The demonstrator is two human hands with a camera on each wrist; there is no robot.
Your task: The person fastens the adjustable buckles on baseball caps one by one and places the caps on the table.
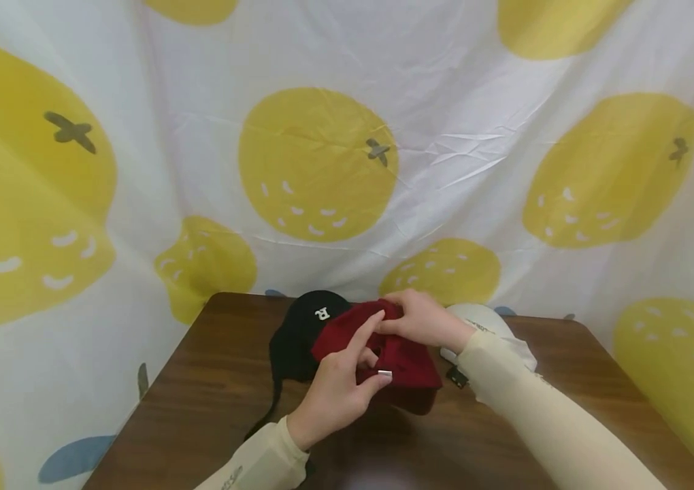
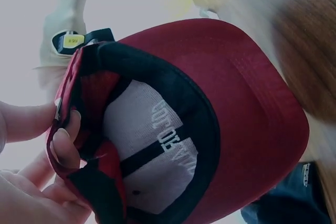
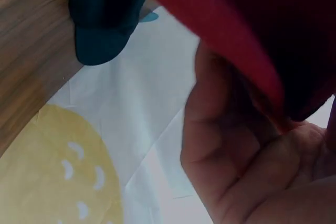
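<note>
A dark red baseball cap (image 1: 411, 364) is held up between both hands over the table. My left hand (image 1: 333, 391) pinches the back edge of the cap, thumb outside and fingers inside the opening, beside a small silver metal piece (image 1: 385, 373). In the left wrist view the cap's brim (image 2: 252, 93) points away from that hand, and its dark sweatband and pale front lining with lettering show. My right hand (image 1: 426, 321) grips the cap's far side, its fingers bent at the red fabric (image 3: 210, 19) in the right wrist view; the cap hides some fingertips.
On the brown wooden table (image 1: 200, 395), a black cap (image 1: 298, 340) with a white letter lies left of the red one, its strap trailing forward. A white cap (image 1: 475, 316) lies to the right, partly behind the right sleeve. A lemon-print cloth (image 1: 445, 170) hangs behind the table.
</note>
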